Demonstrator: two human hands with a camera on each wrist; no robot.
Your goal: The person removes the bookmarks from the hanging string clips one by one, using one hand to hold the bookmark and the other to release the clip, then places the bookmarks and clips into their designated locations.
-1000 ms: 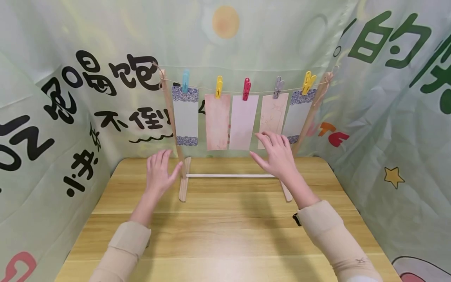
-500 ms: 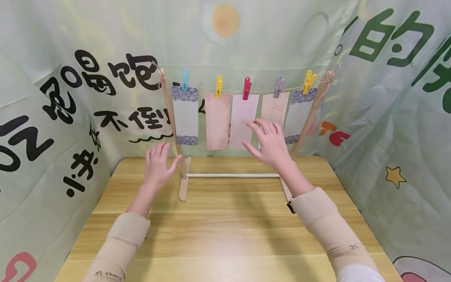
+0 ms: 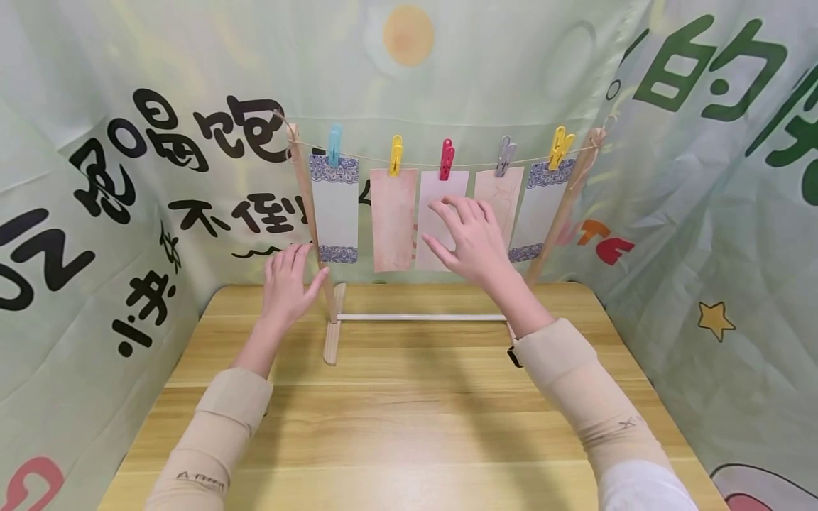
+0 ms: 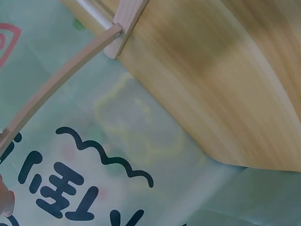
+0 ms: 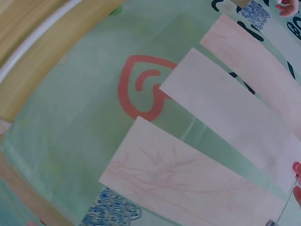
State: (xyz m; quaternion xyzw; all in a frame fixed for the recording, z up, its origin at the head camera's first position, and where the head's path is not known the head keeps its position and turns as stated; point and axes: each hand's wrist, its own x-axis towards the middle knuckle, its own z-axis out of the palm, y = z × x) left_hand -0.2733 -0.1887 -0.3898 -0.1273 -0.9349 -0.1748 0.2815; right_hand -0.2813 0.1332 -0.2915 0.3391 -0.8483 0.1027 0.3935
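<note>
My right hand hovers, fingers spread and slightly bent, in front of a pale lilac card hung by a red clothespin. Its fingertips show at the right wrist view's edge, near that clothespin. To its right hang a pink branch-patterned card under a grey-purple clothespin and a lace-edged card. My left hand, fingers extended, is by the left wooden post. Near it hang another lace-edged card under a blue clothespin and a pink card. Neither hand holds anything.
A string runs between the left post and the right post. A white rod joins their feet on the wooden table. Printed cloth walls in the table at the back and sides.
My right hand has moved left and up, from the branch-patterned card to the lilac card. My left hand has risen a little beside the post. The cards and clothespins hang as before.
</note>
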